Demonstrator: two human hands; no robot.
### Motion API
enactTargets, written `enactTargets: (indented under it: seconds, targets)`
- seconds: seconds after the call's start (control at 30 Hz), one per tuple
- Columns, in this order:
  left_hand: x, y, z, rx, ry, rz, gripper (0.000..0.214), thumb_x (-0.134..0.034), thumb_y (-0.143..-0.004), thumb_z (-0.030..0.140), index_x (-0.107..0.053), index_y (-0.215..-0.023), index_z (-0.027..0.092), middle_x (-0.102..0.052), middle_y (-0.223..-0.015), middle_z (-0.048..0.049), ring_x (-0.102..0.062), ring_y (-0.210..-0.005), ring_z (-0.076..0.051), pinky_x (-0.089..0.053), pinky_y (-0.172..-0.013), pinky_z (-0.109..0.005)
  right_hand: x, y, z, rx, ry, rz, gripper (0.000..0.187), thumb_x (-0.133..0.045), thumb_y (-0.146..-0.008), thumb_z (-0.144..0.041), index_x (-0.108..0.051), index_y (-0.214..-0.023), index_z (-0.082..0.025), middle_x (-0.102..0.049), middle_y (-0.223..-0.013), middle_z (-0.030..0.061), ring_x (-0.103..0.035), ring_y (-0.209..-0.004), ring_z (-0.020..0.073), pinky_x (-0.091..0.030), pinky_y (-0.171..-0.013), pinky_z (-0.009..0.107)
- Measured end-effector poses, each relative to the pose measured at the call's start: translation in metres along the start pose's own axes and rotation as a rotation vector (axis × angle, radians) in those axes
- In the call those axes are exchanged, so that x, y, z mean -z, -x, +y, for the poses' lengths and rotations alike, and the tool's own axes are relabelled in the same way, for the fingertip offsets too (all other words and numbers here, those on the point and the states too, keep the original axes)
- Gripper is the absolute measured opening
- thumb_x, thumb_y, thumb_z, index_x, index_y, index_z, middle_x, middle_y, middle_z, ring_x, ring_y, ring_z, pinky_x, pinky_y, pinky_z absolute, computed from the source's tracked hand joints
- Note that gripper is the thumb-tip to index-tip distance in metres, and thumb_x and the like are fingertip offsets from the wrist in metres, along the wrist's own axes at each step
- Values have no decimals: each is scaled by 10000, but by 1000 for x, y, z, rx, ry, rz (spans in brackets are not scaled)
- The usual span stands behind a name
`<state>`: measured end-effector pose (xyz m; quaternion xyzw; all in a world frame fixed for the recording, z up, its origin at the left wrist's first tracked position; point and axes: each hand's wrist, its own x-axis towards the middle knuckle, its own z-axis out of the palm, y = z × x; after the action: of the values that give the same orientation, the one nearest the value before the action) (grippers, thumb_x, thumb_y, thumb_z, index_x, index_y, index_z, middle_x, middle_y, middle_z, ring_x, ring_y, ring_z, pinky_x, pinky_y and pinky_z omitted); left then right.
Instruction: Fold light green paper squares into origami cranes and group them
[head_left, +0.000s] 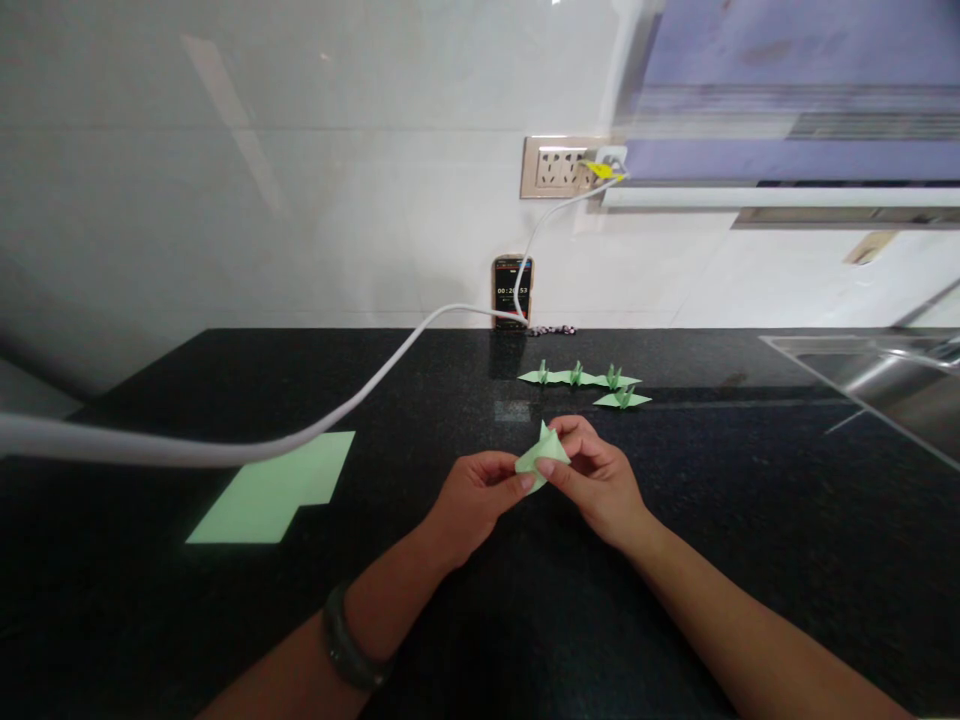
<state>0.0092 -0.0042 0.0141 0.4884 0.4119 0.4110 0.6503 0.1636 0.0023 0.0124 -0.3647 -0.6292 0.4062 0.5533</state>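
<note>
A partly folded piece of light green paper [551,449] is held above the dark countertop, with a pointed tip sticking up. My left hand [480,498] pinches its lower left side between thumb and fingers. On the right, my right hand [602,482] grips the same paper, thumb pressed on its front face and fingers behind. Beyond my hands, several folded green paper cranes [577,377] stand in a row, and one more paper crane [623,398] sits just in front of them. Flat green paper sheets [274,490] lie to the left.
A phone [513,292] showing a timer leans on the tiled wall. Its white cable [390,370] runs across the left foreground, and another stretch rises to the wall socket [556,168]. A metal sink [907,380] is set into the counter [720,480] at right.
</note>
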Motion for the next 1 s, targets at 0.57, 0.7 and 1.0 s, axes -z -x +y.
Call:
enactTargets:
  seconds: [0.57,0.7,1.0]
  targets:
    - [-1,0,-2,80,199,-158,231,-595,-711,287,-640,-887,143,-640,-758,-45,-582,-746,-141,-416,-708,-260,4,1,6,157,173,-54,117,-627,-690,-150,-625,-778,-227,-453,-1030,52,-455,-992,188,-381,-854,367]
    - [-1,0,-2,94,213,-160,226,-591,-713,293,-644,-878,149,-639,-763,-47,-579,-742,-143,-416,-701,-260,4,1,7,170,183,-57,135,-633,-684,-141,-626,-779,-236,-453,-1035,48,-460,-990,187,-387,-846,367]
    - [-3,0,1,104,225,-160,204,-598,-707,258,-647,-866,141,-623,-756,-44,-568,-735,-133,-422,-691,-252,5,2,4,157,191,-74,101,-642,-679,-155,-627,-756,-219,-455,-1038,53,-454,-1004,191,-379,-857,366]
